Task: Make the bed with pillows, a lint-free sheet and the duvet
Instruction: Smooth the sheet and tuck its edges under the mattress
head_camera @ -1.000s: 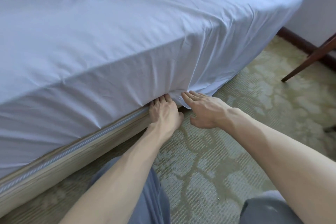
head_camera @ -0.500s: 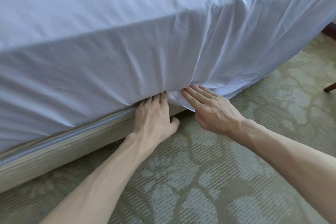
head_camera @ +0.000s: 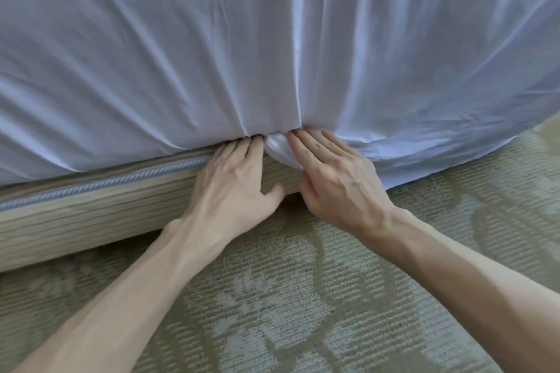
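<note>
While sheet (head_camera: pixel 272 54) bunches tighter between the fingertips than before, left hand (head_camera: pixel 233 188) and right hand (head_camera: pixel 336 179) press flat, fingers straight, tuck nearly done.

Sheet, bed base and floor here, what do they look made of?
Sheet: thin woven cloth, probably cotton, matte with faint sheen; it creases finely. Bed base: ribbed beige upholstery fabric, apparently, edged with twisted cord. Floor: low-pile patterned carpet, ribbed rows showing.

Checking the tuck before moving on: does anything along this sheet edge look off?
Yes. Right of the right hand the sheet hangs loose toward the carpet, untucked, while left of the left hand it sits tucked above the base. A bunched fold bulges between the hands.
</note>
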`<state>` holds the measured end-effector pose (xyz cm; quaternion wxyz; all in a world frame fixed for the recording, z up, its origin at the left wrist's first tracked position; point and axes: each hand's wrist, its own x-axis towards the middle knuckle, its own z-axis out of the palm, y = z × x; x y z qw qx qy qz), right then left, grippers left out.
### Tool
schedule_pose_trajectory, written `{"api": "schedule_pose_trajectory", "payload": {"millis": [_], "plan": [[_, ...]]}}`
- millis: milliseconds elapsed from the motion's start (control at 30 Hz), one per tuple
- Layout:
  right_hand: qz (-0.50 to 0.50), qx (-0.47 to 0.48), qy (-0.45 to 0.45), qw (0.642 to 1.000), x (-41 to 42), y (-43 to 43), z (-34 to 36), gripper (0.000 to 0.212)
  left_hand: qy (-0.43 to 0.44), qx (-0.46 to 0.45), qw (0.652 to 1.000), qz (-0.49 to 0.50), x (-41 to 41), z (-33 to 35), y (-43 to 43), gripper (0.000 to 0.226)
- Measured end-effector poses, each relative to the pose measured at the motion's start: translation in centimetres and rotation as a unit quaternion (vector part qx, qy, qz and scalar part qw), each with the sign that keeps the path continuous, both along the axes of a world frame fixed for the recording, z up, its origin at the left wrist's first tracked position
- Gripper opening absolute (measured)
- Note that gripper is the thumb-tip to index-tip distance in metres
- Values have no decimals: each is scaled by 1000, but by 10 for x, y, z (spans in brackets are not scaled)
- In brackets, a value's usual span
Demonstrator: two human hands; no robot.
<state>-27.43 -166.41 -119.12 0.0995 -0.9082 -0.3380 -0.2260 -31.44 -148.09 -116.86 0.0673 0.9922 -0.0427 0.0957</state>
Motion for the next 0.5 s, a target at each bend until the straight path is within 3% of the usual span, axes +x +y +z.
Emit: {"api": "schedule_pose_trajectory", "payload": {"millis": [267, 400, 500], "plan": [[-33, 16, 39, 999, 6, 8, -3, 58, 35, 16, 999, -25, -4, 14, 1, 98], [-37, 4, 28, 999, 13, 18, -2, 50, 51, 5, 999, 7, 9, 16, -13, 78], [-37, -12, -25, 999, 21, 24, 6, 37, 69, -26, 997, 29, 23, 18, -22, 79]]}}
